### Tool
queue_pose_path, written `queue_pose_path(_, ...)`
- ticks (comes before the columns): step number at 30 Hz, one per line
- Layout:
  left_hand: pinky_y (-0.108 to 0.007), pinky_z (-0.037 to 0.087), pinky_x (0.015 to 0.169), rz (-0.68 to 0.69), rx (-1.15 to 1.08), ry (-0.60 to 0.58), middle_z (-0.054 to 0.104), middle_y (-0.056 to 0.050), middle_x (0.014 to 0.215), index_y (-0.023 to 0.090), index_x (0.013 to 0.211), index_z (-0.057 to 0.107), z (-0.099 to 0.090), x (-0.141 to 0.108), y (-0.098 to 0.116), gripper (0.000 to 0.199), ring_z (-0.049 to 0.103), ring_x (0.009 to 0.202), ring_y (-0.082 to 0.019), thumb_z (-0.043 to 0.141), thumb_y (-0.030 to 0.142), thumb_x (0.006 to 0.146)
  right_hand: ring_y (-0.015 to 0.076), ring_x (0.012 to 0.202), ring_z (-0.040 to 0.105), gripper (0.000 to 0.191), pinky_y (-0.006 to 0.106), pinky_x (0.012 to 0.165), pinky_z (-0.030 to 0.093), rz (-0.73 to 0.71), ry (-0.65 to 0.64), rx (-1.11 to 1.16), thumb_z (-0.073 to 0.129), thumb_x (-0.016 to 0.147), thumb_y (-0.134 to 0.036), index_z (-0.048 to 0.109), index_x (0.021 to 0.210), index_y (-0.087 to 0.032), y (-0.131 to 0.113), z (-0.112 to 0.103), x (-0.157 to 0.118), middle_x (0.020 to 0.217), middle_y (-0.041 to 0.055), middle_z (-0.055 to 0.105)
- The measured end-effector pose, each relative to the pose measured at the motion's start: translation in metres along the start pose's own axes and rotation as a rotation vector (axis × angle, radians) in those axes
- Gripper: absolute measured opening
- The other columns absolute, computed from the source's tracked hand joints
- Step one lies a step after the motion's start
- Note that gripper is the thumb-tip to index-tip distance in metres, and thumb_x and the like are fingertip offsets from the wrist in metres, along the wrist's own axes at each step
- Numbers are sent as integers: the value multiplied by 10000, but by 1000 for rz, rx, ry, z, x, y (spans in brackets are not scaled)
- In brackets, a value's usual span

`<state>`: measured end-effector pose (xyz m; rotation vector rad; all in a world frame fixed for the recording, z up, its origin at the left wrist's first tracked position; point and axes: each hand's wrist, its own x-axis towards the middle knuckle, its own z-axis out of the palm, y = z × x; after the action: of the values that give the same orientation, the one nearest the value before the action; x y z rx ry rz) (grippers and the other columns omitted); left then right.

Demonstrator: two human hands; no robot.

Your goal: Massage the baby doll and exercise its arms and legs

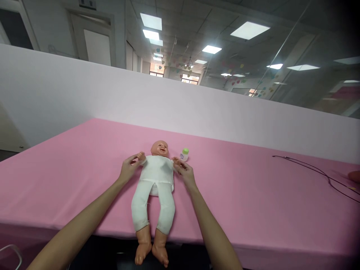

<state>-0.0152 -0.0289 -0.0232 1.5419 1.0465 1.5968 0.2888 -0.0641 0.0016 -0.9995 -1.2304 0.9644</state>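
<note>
A baby doll (156, 170) in a white cloth body lies on its back on the pink-covered table (239, 195). Its head points away from me, and its bare feet hang over the front edge. My left hand (129, 168) is closed on the doll's hand at the left of the picture. On the other side, my right hand (185, 171) pinches the doll's other hand, whose fingers show partly above mine. Just beyond my right hand stands a small jar (184, 154) with a green lid and a clear or whitish body.
Thin dark cables (312, 168) run along the right side of the table, close to an orange-brown object (354, 176) cut off by the picture's edge. Behind the table rises a low white wall (180, 105) with glass above it. A white cord (12, 249) shows at lower left.
</note>
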Motion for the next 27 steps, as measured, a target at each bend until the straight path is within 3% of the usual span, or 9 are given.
queue_pose_path(4, -318, 576, 719, -236, -218, 363, 736, -92, 904, 160, 925, 703, -13, 12, -20, 455, 699, 822, -217, 790, 587, 793, 89, 468, 398, 434, 235, 445, 378, 147, 386, 235, 868, 701, -589, 757, 897, -218, 23, -22, 17, 583, -61, 556)
queue_pose_path(7, -305, 567, 653, -340, -251, 456, 714, -87, 873, 160, 932, 668, -20, 16, -27, 527, 686, 745, -196, 792, 644, 764, 89, 415, 314, 434, 234, 388, 328, 209, 448, 299, 832, 712, -637, 723, 841, -237, 32, -35, 24, 486, -92, 408)
queue_pose_path(9, -314, 577, 691, -282, -211, 396, 730, -101, 956, 167, 976, 686, -18, 15, -24, 521, 705, 821, -212, 802, 628, 764, 87, 421, 315, 423, 233, 394, 336, 174, 401, 301, 838, 715, -629, 721, 834, -241, 28, -35, 23, 499, -84, 432)
queue_pose_path(12, -381, 588, 834, -102, -119, 187, 761, -118, 1067, 187, 1016, 754, -8, 8, -12, 437, 713, 989, -268, 833, 537, 767, 85, 496, 418, 409, 231, 466, 398, 75, 257, 265, 882, 707, -571, 762, 914, -239, 14, -24, 16, 697, -26, 655)
queue_pose_path(15, -467, 558, 968, 52, -12, -99, 780, -115, 1128, 222, 1031, 823, 1, 0, -4, 309, 692, 1105, -313, 826, 428, 802, 170, 793, 651, 388, 293, 709, 538, -29, -45, 54, 912, 719, -460, 805, 1025, -246, 0, -9, 2, 1054, 52, 774)
queue_pose_path(19, -515, 499, 1069, 228, 125, -337, 775, -91, 1189, 282, 1057, 849, 5, -8, -4, 223, 649, 1191, -310, 789, 345, 851, 308, 1189, 650, 396, 439, 1032, 509, -88, -416, -234, 953, 672, -382, 840, 1028, -250, -6, 4, -12, 1179, 92, 758)
queue_pose_path(23, -509, 492, 1072, 222, 144, -318, 779, -82, 1192, 288, 1076, 843, 5, -10, -1, 229, 638, 1208, -312, 785, 356, 865, 302, 1191, 653, 393, 459, 1071, 491, -87, -383, -238, 935, 705, -389, 836, 1065, -265, -2, 7, -13, 1212, 88, 752)
queue_pose_path(25, -474, 518, 1022, 148, 105, -213, 784, -81, 1176, 269, 1081, 833, 6, -8, 1, 254, 654, 1175, -313, 790, 384, 859, 270, 1092, 677, 396, 420, 991, 534, -69, -254, -156, 916, 729, -408, 823, 1081, -252, 1, 5, -8, 1192, 84, 763)
queue_pose_path(27, -422, 543, 945, 47, 40, -64, 783, -85, 1155, 242, 1105, 812, 6, -5, 1, 303, 685, 1092, -294, 773, 427, 868, 199, 862, 670, 423, 330, 782, 567, -27, -42, -22, 897, 739, -464, 805, 1080, -231, 6, -1, 1, 1081, 66, 777)
